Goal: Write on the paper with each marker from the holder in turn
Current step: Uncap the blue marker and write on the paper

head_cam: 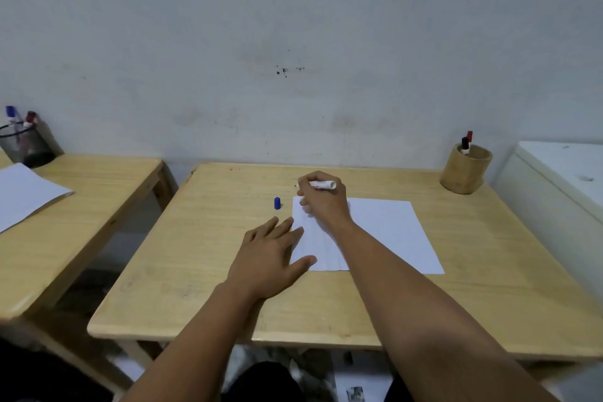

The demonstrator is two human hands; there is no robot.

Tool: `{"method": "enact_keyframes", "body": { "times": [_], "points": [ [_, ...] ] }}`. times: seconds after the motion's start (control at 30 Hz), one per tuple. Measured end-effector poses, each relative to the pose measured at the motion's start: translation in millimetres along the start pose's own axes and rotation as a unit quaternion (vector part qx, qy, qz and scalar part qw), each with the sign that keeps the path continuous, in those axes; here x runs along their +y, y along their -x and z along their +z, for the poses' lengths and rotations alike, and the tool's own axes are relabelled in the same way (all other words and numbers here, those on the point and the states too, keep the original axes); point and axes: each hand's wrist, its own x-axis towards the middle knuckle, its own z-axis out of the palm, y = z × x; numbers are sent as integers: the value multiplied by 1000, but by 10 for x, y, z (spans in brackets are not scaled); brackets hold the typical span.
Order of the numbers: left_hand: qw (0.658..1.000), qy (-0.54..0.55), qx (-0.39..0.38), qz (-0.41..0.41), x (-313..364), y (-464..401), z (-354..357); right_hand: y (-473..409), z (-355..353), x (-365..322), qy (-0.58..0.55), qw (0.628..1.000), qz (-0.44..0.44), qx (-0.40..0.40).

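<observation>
A white sheet of paper (pixel 388 232) lies on the wooden table (pixel 195 271). My right hand (pixel 321 202) is shut on a white marker (pixel 323 185) at the paper's far left corner, the tip hidden under the fingers. The marker's blue cap (pixel 277 203) stands upright on the table just left of the paper. My left hand (pixel 270 258) rests flat with fingers spread, its fingertips and thumb on the paper's left edge. A wooden holder (pixel 466 170) at the far right corner carries a black marker (pixel 465 145) and a red marker (pixel 469 136).
A second wooden table (pixel 81 206) stands to the left with a sheet of paper (pixel 23 196) and a black mesh cup (pixel 26 147) of pens. A white cabinet (pixel 554 179) stands at the right. The wall runs right behind both tables.
</observation>
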Motion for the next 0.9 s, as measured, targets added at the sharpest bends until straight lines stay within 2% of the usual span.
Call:
{"method": "enact_keyframes", "body": {
  "times": [0.3,0.6,0.9],
  "points": [
    [1000,0,20,3,-121,-152,-182,-66,36,232,31,999,-2,11],
    [1000,-21,-16,-11,-227,-61,-113,-85,57,291,-11,1000,9,14],
    [1000,-20,-15,-16,-221,-58,-110,-124,69,322,28,999,-13,7]
  ]
}}
